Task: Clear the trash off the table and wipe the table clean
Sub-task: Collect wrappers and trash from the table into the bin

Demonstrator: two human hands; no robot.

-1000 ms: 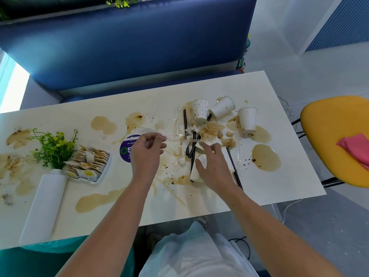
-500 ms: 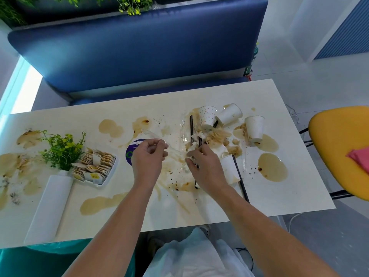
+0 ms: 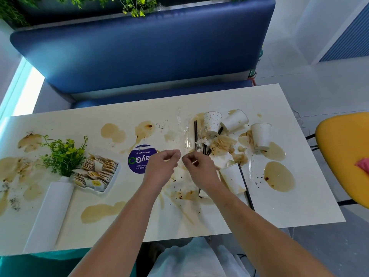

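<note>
The white table is covered in brown spills. My left hand and my right hand meet fingertip to fingertip over its middle, fingers curled, pinching a thin clear plastic wrapper that is hard to make out. Right of them lies the trash: a dotted paper cup, two white cups, a tipped white cup beside my right wrist, black straws and soaked napkins.
A white vase with green sprigs and a tray of sachets stand at the left, near a purple sticker. A blue bench runs behind. A yellow chair with a pink cloth stands right. A white bag hangs below.
My hands have come together over the table's middle, the right one leaving the tipped cup and moving left. The camera has tilted so the table sits lower in view.
</note>
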